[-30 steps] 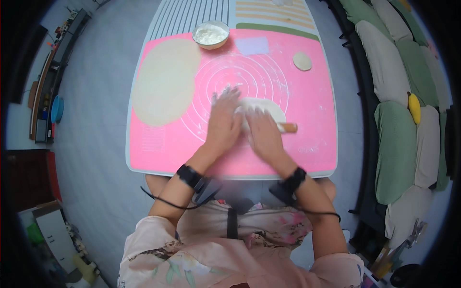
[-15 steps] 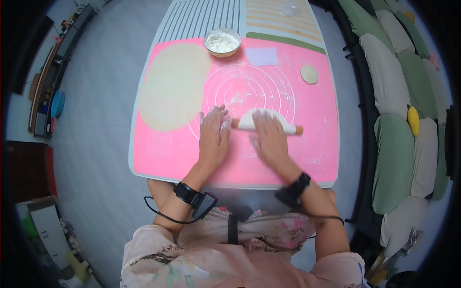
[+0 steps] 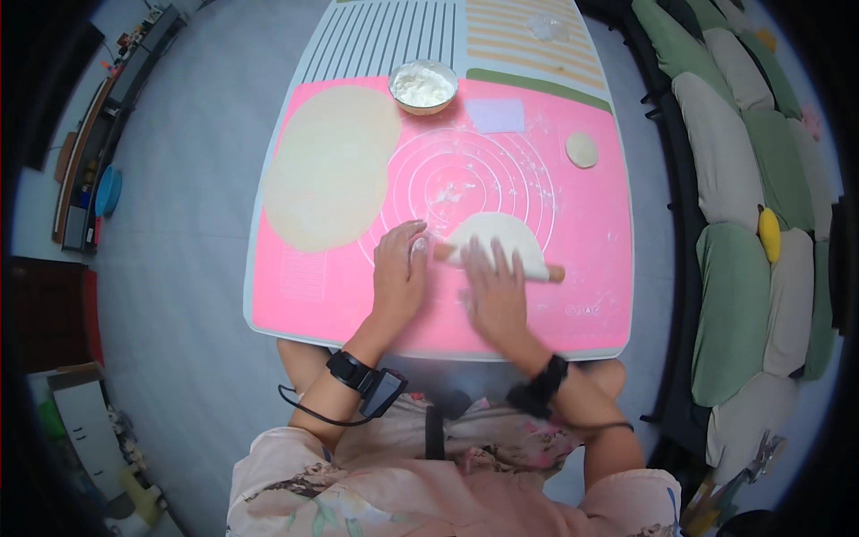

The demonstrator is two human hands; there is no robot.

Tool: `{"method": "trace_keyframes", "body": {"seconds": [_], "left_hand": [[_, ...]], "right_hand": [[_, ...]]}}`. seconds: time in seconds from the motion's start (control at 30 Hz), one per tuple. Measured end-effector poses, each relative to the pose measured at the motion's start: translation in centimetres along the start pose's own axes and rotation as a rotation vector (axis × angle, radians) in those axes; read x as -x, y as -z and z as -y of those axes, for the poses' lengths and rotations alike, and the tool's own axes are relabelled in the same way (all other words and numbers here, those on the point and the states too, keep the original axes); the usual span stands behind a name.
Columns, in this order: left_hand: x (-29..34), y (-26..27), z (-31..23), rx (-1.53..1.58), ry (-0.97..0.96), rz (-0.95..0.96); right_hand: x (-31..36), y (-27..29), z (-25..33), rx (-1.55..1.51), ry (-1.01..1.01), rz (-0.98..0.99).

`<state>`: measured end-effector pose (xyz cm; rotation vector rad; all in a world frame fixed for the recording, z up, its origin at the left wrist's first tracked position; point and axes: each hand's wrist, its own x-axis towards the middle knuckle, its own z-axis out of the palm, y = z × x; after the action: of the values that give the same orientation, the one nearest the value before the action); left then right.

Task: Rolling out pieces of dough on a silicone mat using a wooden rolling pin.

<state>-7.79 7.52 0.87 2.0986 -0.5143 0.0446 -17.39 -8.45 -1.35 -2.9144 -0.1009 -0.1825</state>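
Observation:
A wooden rolling pin (image 3: 556, 273) lies on the pink silicone mat, its middle wrapped in the near edge of a white sheet of dough (image 3: 498, 233). My right hand (image 3: 497, 294) presses flat over the wrapped pin, fingers stretched out and slightly blurred. Beside the pin's left end is my left hand (image 3: 399, 273), floury fingers extended and empty; whether it touches the pin I cannot tell. A large thin round dough sheet (image 3: 331, 170) covers the mat's left side. Toward the right rests a small dough disc (image 3: 582, 150).
At the back edge of the pink mat (image 3: 429, 327) stands a glass bowl of flour (image 3: 423, 88). A pale lilac sheet (image 3: 496, 115) is beside it. Loose flour dusts the printed circles. Crumpled clear plastic (image 3: 548, 29) sits at the table's far end. A sofa (image 3: 734, 304) runs along the right.
My hands have moved nearer to me, the right rolling the pin back. More of the dough now lies flat behind the pin. The whole view has shifted slightly.

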Motion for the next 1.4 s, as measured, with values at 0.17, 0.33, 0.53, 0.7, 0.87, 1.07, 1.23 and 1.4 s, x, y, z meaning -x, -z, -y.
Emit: {"method": "trace_keyframes", "body": {"seconds": [0.17,0.33,0.53,0.7,0.87,1.07,1.23,1.4], "left_hand": [[0.0,-0.9,-0.8,0.088,0.056,0.060],[0.4,-2.4,-1.6,0.274,0.197,0.112],[0.8,-0.8,0.0,0.296,0.358,0.080],[1.1,-2.2,-1.1,0.589,0.533,0.176],[0.7,-3.5,-3.9,0.859,0.761,0.276],[2.2,-4.4,-2.7,1.082,0.945,0.218],[3.0,-3.1,-2.3,0.919,0.890,0.174],[1.7,-3.7,-3.4,0.929,0.916,0.197]], "right_hand": [[-5.8,0.6,-2.5,0.016,-0.166,-0.133],[-13.3,-0.7,-9.9,0.176,-0.195,-0.268],[-0.7,0.2,1.5,-0.028,0.027,-0.007],[-8.5,0.1,-4.5,0.024,-0.175,-0.038],[-13.6,-0.5,-11.5,0.102,-0.325,-0.226],[-2.8,-0.6,-1.6,-0.067,-0.118,-0.195],[-1.8,0.9,-4.1,-0.029,-0.146,-0.142],[-9.3,0.1,-11.4,0.115,-0.323,-0.211]]}}
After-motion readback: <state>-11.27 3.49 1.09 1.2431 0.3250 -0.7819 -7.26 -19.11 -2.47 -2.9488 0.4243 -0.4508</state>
